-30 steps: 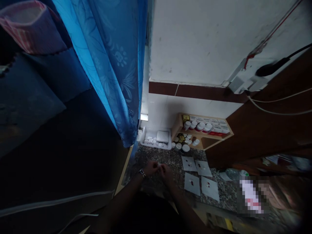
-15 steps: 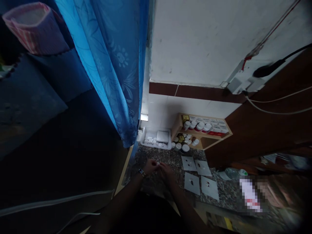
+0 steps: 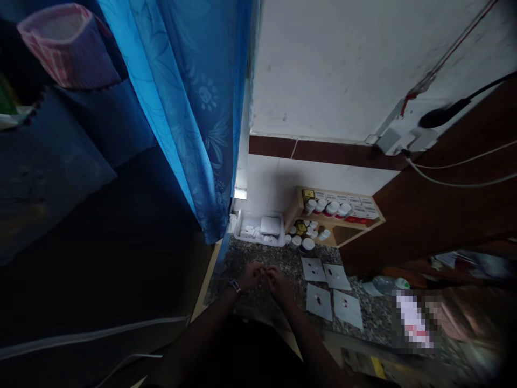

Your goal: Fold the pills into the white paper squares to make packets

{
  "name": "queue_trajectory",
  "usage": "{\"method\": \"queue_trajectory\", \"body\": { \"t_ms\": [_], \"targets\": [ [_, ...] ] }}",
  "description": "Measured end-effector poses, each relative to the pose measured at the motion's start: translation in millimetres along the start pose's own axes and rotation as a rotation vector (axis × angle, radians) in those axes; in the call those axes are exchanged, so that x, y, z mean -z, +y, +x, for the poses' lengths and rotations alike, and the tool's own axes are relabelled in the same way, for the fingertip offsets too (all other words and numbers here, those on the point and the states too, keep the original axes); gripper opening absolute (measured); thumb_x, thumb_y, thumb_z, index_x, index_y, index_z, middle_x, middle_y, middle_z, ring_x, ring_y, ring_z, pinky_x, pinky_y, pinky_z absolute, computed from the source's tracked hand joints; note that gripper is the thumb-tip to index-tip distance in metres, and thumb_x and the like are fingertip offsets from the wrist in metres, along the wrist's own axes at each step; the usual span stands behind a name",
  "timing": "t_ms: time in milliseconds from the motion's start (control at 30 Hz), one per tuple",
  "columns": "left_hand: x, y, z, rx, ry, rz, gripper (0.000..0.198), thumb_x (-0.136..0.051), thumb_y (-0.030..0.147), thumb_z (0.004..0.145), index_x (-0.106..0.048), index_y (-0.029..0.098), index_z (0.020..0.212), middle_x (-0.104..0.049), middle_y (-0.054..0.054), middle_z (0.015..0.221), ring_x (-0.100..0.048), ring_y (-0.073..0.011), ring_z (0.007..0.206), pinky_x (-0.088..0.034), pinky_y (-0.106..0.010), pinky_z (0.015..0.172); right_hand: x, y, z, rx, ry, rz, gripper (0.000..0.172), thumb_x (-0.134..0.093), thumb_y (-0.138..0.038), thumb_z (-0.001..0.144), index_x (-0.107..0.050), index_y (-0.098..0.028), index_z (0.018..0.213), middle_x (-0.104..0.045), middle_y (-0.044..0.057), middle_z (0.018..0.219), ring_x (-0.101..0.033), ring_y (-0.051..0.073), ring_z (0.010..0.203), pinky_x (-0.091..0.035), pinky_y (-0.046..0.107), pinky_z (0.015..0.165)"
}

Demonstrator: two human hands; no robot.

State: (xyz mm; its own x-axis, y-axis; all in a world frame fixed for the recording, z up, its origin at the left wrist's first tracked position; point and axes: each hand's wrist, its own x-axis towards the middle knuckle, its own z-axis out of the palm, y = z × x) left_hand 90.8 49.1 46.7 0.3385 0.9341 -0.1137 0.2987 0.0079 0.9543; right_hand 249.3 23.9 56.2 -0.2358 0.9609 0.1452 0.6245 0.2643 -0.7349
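My left hand (image 3: 250, 276), with a dark wristband (image 3: 235, 286), and my right hand (image 3: 278, 285) meet above a speckled granite counter (image 3: 258, 258). Their fingertips close together on a small white piece (image 3: 263, 269), mostly hidden by the fingers. To the right of my right hand lie several white paper squares (image 3: 319, 302), each with small items on it. The nearest square is a short distance from my right hand, not touching it.
Behind my hands stands a white tray (image 3: 258, 237) of small white pieces. A wooden shelf (image 3: 335, 210) holds white-capped bottles and lids. A blue curtain (image 3: 189, 118) hangs along the left, and a plastic bottle (image 3: 383, 284) lies at the counter's right.
My hands have come slightly closer together, and their fingers now cover more of the white piece. The view has shifted slightly.
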Motion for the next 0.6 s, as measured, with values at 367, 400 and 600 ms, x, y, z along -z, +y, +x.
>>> {"method": "queue_trajectory", "body": {
  "t_ms": [367, 400, 600],
  "targets": [
    [8.6, 0, -1, -0.045, -0.114, 0.257, 0.019, -0.061, 0.019, 0.07, -0.069, 0.013, 0.086, -0.068, -0.004, 0.077, -0.057, -0.0143, 0.066, -0.044, -0.023, 0.061, -6, 4, -9, 0.007, -0.065, -0.085, 0.017, -0.044, -0.027, 0.087, -0.06, -0.021, 0.084, -0.06, 0.007, 0.097, -0.058, 0.018, 0.082, -0.046, 0.03, 0.071],
    [8.8, -1, -1, -0.048, -0.116, 0.261, 0.019, -0.06, 0.017, 0.07, -0.069, 0.014, 0.086, -0.068, -0.004, 0.077, -0.057, -0.0139, 0.066, -0.044, -0.023, 0.061, -7, 5, -9, 0.008, -0.068, -0.098, 0.017, -0.044, -0.028, 0.087, -0.06, -0.021, 0.084, -0.06, 0.007, 0.098, -0.058, 0.018, 0.082, -0.046, 0.03, 0.071],
    [9.6, -7, 2, -0.168, -0.121, 0.381, 0.007, -0.059, 0.015, 0.071, -0.066, 0.014, 0.069, -0.064, -0.004, 0.076, -0.054, -0.0146, 0.074, -0.043, -0.024, 0.071, -10, 9, -12, 0.03, -0.074, -0.093, 0.016, -0.044, -0.024, 0.086, -0.059, -0.021, 0.085, -0.06, 0.007, 0.1, -0.058, 0.018, 0.086, -0.046, 0.03, 0.074]
  ]
}}
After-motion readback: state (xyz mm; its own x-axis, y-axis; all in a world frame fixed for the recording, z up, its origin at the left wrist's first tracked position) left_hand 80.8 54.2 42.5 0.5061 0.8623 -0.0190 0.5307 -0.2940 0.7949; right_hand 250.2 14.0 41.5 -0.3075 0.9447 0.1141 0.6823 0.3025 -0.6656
